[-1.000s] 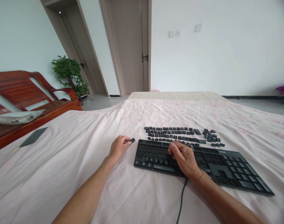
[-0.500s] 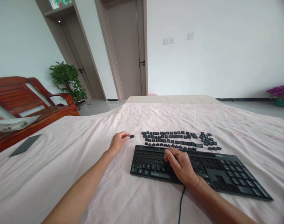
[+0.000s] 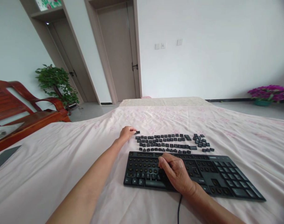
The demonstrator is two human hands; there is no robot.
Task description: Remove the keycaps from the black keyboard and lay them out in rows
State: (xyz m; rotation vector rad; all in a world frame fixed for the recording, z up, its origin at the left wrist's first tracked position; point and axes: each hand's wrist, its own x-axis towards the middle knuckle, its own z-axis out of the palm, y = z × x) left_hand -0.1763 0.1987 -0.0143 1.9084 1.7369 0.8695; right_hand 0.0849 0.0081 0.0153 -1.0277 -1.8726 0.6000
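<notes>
A black keycap (image 3: 138, 132) is pinched between the thumb and fingers of my left hand (image 3: 127, 133), at the upper left end of the loose keycaps (image 3: 165, 140). Those lie in several rows on the cloth behind the keyboard. My right hand (image 3: 175, 170) is closed over the middle of the black keyboard (image 3: 153, 183); whatever its fingers hold is hidden under them. On the keyboard's left and middle, many key positions are bare, while the bottom-left keys and the number pad (image 3: 235, 179) still carry caps.
Pale flowered cloth (image 3: 97, 186) covers the surface. A dark flat panel (image 3: 6, 156) lies at the left edge near a wooden bench (image 3: 27, 118). The keyboard's cable (image 3: 179, 207) runs toward me. Behind stand a green plant (image 3: 55, 84), a door (image 3: 116, 53) and purple flowers (image 3: 270, 92).
My left hand has moved away from me and slightly right with the keycap, toward the end of the top row. My right hand stays closed over the keyboard. The view has turned slightly right.
</notes>
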